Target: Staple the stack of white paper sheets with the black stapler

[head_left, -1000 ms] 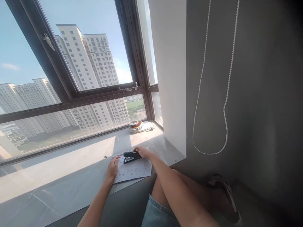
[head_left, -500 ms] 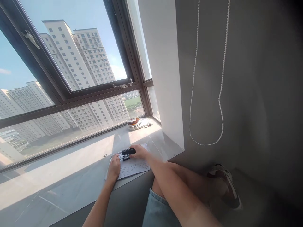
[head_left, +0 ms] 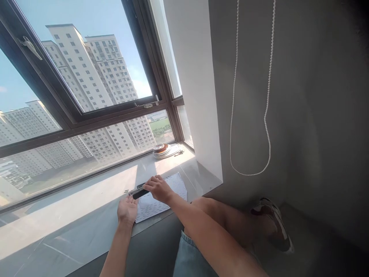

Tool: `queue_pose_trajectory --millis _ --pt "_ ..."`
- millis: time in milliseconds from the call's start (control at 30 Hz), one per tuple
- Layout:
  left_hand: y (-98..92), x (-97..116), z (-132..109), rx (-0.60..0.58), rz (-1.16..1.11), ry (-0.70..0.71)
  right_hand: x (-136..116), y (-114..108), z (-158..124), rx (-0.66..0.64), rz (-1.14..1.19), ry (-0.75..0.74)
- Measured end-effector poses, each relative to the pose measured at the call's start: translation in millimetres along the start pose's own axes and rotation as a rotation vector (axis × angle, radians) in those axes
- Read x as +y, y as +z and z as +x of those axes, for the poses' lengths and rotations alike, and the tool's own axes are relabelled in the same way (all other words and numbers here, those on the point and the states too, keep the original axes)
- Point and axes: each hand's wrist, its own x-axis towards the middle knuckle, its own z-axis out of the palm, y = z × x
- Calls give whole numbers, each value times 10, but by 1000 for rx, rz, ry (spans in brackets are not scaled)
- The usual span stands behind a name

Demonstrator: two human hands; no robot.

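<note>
A black stapler (head_left: 139, 193) is gripped by my right hand (head_left: 158, 188), tilted above the upper left part of the papers. White sheets with lines of writing (head_left: 152, 207) lie on the windowsill. Beside their left edge is my left hand (head_left: 127, 209), palm turned up and fingers loosely spread under the stapler's front end. Whether a small item lies at its fingertips is too small to tell.
Coiled reels (head_left: 161, 150) and a small dark item (head_left: 179, 152) sit at the sill's far corner. Small staple-like pieces (head_left: 126, 191) lie left of the papers. A beaded cord (head_left: 270, 115) hangs at the right; the window frame (head_left: 115, 119) runs behind the sill.
My right hand has moved left with the stapler and turned it over the papers' left side. My left hand has let go of the papers' edge, shifted left and turned palm up.
</note>
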Motion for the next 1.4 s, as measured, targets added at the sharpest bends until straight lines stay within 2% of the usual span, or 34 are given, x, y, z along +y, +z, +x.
queue_pose_trajectory --millis 100,300,400,500,567,600,733,800,900,1067,1133,1200,1333,1400 --pt "-8 23 39 -27 -84 -56 -82 28 35 11 -137 -154" --pt "2 16 51 -40 13 -66 -198 123 60 2 -271 -367" --pt "16 18 47 -63 34 -71 -219 131 65 17 -275 -425" --pt "19 7 55 -40 60 -52 -217 95 71 6 -212 -414" --pt "13 -12 64 -8 83 -30 -202 58 74 -18 -144 -302" --pt "9 -25 68 9 95 -18 -186 37 74 -24 -105 -189" --pt "12 -87 38 41 146 48 -47 -56 63 -81 81 474" --pt "26 -118 -8 -5 212 163 55 -105 51 -183 156 693" --pt "55 -151 -94 -104 347 361 176 -148 27 -306 202 788" --pt "96 -135 -192 -153 504 462 218 -69 -2 -403 249 823" --pt "105 -108 -228 -174 551 508 211 -37 -12 -423 267 822" --pt "120 -76 -284 -197 580 569 200 -39 -20 -342 288 757" --pt "187 -12 -448 -243 618 663 161 -112 -4 -60 375 345" --pt "229 12 -522 -262 642 672 136 -136 23 -57 438 188"
